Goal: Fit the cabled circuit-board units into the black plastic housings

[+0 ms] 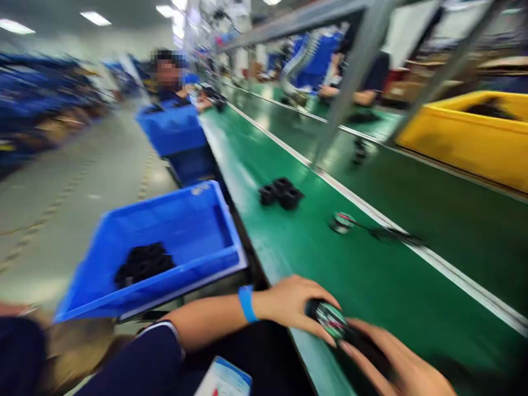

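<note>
At the near edge of the green bench, my left hand [295, 305] is closed around a black round part with a green and silver face [331, 319]. My right hand [398, 357] comes in from the lower right, its fingers round a dark blurred piece [367, 346] that meets the round part. Whether the two pieces are joined cannot be made out. Farther along the bench lie several black ring-shaped parts [282, 193]. Right of them rests a small round metal part [342, 223] with a red and black cable [391, 235] trailing from it.
Left of the bench [264, 242] stands a blue bin [198, 212] with black parts inside. Another blue bin [169, 129] is beyond it, beside a co-worker [167, 77]. A metal post [348, 82] rises behind the bench's pale rail. A yellow bin [474, 143] stands at the right.
</note>
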The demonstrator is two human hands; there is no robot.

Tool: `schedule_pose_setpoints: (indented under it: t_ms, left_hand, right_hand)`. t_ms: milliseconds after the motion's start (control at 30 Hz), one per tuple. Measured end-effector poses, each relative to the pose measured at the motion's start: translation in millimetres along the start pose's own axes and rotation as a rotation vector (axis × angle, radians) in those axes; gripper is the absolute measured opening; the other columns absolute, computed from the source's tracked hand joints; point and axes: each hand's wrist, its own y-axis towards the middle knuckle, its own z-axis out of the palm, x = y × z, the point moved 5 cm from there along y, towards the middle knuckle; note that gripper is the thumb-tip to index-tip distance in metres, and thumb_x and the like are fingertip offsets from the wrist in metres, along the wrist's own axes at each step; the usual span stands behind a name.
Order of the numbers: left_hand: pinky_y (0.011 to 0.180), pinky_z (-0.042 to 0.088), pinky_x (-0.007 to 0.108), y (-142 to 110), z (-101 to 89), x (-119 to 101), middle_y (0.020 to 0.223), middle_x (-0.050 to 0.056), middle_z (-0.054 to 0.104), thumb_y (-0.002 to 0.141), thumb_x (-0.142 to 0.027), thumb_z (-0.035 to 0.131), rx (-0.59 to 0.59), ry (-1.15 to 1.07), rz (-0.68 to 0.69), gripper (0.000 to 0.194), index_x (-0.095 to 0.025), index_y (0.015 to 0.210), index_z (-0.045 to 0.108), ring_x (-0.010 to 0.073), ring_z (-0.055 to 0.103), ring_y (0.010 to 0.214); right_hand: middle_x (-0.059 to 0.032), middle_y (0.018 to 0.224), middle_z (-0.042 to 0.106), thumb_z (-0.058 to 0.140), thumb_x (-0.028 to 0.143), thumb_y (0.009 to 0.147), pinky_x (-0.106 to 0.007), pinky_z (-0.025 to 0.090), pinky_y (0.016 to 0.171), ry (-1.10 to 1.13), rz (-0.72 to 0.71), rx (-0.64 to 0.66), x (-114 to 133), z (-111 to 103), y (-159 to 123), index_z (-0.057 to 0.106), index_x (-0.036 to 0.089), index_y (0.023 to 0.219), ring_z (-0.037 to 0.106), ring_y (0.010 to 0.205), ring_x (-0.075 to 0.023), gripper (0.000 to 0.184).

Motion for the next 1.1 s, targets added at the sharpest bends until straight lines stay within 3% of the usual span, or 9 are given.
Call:
schedule_pose_setpoints:
  t_ms: [67, 133, 500, 733, 1100]
  left_hand:
    - [0.104, 0.048, 0.036, 5, -3.5, 10, 0.117, 0.005, 0.075, 0.073, -0.050, 0.087, -0.055, -0.037, 0.054, 0.057, -0.025, 0.122, 0.069, 0.0261, 0.069, 0.110]
    - [0.102, 0.047, 0.036, 6, -6.9, 14, 0.117, 0.005, 0.075, 0.074, -0.055, 0.084, -0.054, -0.039, 0.090, 0.058, -0.026, 0.121, 0.068, 0.0257, 0.069, 0.109]
    - [0.096, 0.047, 0.034, 6, -7.6, 10, 0.115, 0.004, 0.074, 0.073, -0.059, 0.084, -0.020, -0.019, 0.082, 0.062, -0.023, 0.120, 0.066, 0.0234, 0.069, 0.106]
    - [0.094, 0.045, 0.034, 8, -6.6, 11, 0.113, 0.004, 0.076, 0.077, -0.064, 0.078, 0.000, -0.060, 0.085, 0.059, -0.024, 0.119, 0.067, 0.0224, 0.070, 0.105]
    - [0.092, 0.045, 0.034, 10, -7.3, 10, 0.113, 0.004, 0.078, 0.080, -0.068, 0.073, -0.010, -0.077, 0.127, 0.059, -0.024, 0.120, 0.067, 0.0220, 0.072, 0.103]
  right_hand:
    - [-0.0040, 0.101, 0.077, 0.060, 0.049, 0.096, -0.029, 0.063, 0.074, -0.049, 0.100, -0.013, 2, -12, -21, 0.070, 0.029, 0.113, 0.075, 0.084, -0.0205, 0.028]
    - [-0.0055, 0.099, 0.077, 0.058, 0.043, 0.098, -0.027, 0.062, 0.076, -0.062, 0.117, -0.046, 6, -15, -21, 0.072, 0.024, 0.112, 0.075, 0.084, -0.0186, 0.026]
    - [-0.0059, 0.107, 0.077, 0.064, 0.038, 0.097, -0.026, 0.063, 0.085, -0.099, 0.036, -0.138, 5, -12, -17, 0.068, 0.020, 0.121, 0.076, 0.093, -0.0171, 0.031]
    - [-0.0048, 0.107, 0.077, 0.061, 0.032, 0.100, -0.020, 0.061, 0.085, -0.050, 0.030, -0.090, 7, -12, -14, 0.067, 0.020, 0.119, 0.075, 0.094, -0.0138, 0.024]
    - [-0.0057, 0.104, 0.076, 0.064, 0.031, 0.098, -0.021, 0.062, 0.082, -0.015, 0.051, -0.114, 4, -7, -17, 0.065, 0.019, 0.119, 0.075, 0.092, -0.0149, 0.025]
